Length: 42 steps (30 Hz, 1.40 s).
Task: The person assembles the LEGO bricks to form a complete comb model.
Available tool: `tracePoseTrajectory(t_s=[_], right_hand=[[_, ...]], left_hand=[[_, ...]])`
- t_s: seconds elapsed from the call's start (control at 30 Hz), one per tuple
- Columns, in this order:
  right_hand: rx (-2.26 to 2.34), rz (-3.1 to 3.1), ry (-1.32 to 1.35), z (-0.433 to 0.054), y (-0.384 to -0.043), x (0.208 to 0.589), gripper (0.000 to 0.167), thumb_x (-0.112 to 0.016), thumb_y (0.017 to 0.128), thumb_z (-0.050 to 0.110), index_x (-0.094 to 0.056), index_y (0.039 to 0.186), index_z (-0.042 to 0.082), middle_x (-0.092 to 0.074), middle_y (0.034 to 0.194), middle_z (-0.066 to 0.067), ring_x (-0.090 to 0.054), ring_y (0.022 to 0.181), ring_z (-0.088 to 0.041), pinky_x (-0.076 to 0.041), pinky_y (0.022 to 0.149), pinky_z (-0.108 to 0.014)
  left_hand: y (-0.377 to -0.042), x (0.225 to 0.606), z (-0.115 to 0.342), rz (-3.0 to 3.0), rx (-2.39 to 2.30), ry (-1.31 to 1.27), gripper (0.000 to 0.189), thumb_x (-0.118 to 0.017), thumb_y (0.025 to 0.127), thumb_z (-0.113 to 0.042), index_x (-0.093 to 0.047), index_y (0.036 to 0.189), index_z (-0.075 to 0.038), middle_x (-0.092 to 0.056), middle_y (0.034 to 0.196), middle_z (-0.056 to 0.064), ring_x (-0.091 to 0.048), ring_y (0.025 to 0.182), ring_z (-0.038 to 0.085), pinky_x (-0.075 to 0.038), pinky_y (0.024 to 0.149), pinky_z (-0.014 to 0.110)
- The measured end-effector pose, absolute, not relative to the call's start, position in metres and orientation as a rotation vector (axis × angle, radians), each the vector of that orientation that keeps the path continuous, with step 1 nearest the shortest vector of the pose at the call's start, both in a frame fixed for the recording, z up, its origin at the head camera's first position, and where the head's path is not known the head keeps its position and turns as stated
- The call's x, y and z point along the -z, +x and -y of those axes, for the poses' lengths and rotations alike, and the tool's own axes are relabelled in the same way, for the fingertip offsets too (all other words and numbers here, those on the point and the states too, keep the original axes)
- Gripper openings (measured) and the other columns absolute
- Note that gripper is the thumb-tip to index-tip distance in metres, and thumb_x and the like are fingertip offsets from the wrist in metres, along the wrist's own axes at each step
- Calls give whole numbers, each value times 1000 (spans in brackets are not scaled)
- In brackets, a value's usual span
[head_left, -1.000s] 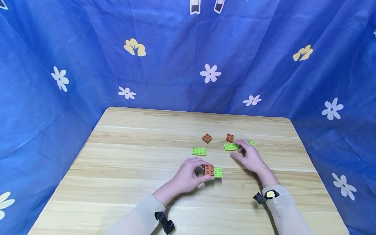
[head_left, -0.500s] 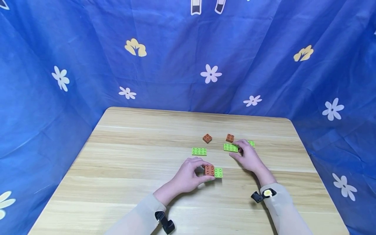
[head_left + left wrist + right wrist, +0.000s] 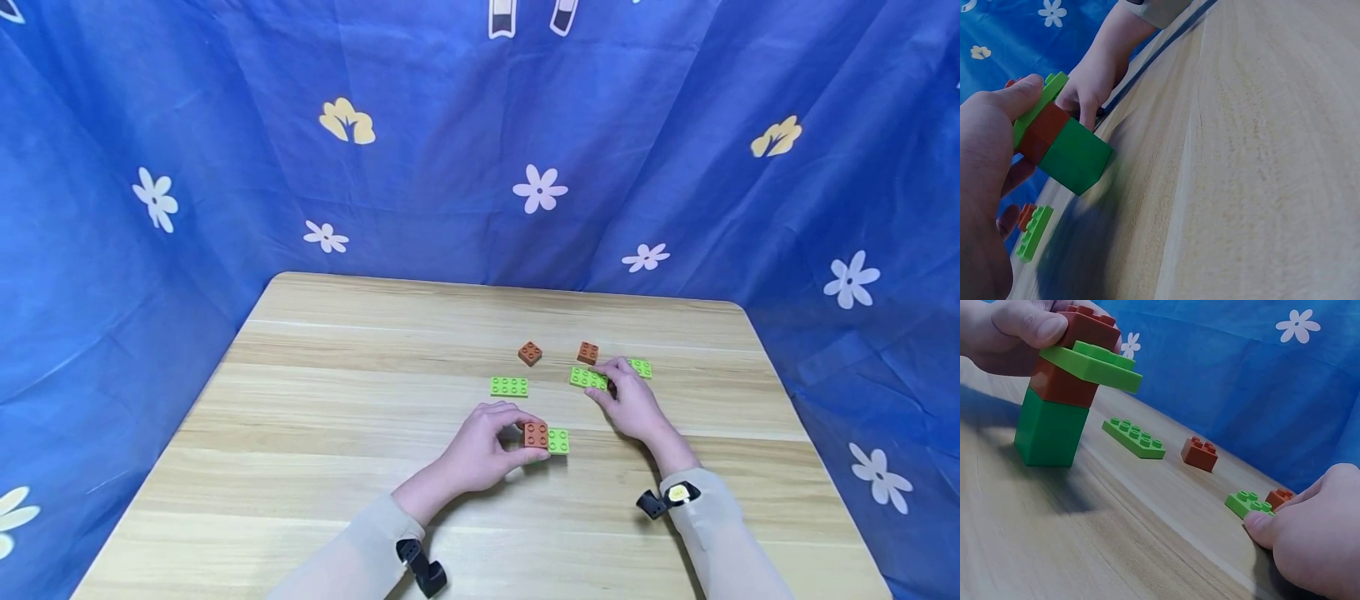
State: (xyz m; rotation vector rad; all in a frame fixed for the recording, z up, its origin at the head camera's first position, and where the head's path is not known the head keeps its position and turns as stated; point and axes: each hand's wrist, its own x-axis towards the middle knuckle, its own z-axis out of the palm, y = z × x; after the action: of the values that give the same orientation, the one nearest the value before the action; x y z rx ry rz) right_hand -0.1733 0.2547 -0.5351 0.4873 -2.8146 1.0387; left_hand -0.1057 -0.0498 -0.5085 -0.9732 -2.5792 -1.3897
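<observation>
My left hand (image 3: pixel 480 450) grips a stack of toy building bricks between thumb and fingers. From the bottom it has a dark green block (image 3: pixel 1050 434), a brown brick (image 3: pixel 1063 384), a light green plate (image 3: pixel 1094 367) jutting out to one side, and a brown brick (image 3: pixel 535 435) on top. The stack is upright in the right wrist view. Further back and to the right, my right hand (image 3: pixel 633 404) pinches a loose light green plate (image 3: pixel 582 377) by its right end, thumb on the near edge and a fingertip at the far edge.
Another light green plate (image 3: pixel 509 387) lies left of the pinched one. Two brown bricks, one turned cornerwise (image 3: pixel 529 353) and another brown brick (image 3: pixel 588 352), sit behind. A further light green plate (image 3: pixel 641 367) is partly hidden beyond my right hand. Blue curtain (image 3: pixel 450 208) surrounds the wooden table (image 3: pixel 337 358).
My right hand has shifted slightly left and its thumb has closed in on the light green plate, which has turned a little. The left hand and its stack have stayed in place.
</observation>
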Motion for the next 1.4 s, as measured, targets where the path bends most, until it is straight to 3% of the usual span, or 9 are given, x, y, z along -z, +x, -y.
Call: tracePoseTrajectory(t_s=[0.2,0.4,0.47,0.67,0.93,1.4], right_hand=[[-1055,2827,502,-257,-170,533,44,-74,102,19,-63,139,-2,-60,128,-15,-60,115,-34,-48,100,-55],[-1081,2882,488,-257,-163,521,46,-67,106,23,-58,145,-1,-56,146,-24,-47,140,-47,-34,117,-63],[-1088,2875,503,-254,-159,517,46,-67,107,23,-58,145,-1,-59,143,-23,-52,136,-45,-38,114,-62],[-1080,2811,615,-246,-147,505,44,-66,107,22,-58,144,-1,-65,132,-15,-62,102,-26,-52,90,-50],[-1094,2721,734,-232,-130,492,41,-69,105,18,-60,141,2,-66,129,-8,-64,99,-21,-56,88,-49],[-1137,2690,812,-214,-101,474,39,-70,104,17,-61,141,8,-66,128,2,-64,111,-17,-57,94,-47]], left_hand=[[-106,510,49,2590,1405,-966,42,-87,86,-47,-77,119,-23,-72,115,-19,-64,107,2,-45,106,41],[-107,511,49,2593,1411,-960,43,-88,85,-46,-78,119,-22,-72,114,-19,-64,105,3,-45,107,41],[-107,511,49,2593,1412,-959,43,-88,85,-46,-78,119,-22,-72,113,-19,-64,105,2,-45,107,41],[-106,511,49,2596,1410,-953,43,-88,85,-47,-78,118,-22,-71,112,-19,-64,105,3,-46,106,41],[-105,509,49,2596,1406,-943,43,-88,85,-47,-78,118,-21,-72,112,-18,-65,106,4,-47,105,41],[-104,508,48,2593,1394,-933,41,-89,85,-44,-78,117,-21,-72,112,-17,-64,106,5,-48,102,40]])
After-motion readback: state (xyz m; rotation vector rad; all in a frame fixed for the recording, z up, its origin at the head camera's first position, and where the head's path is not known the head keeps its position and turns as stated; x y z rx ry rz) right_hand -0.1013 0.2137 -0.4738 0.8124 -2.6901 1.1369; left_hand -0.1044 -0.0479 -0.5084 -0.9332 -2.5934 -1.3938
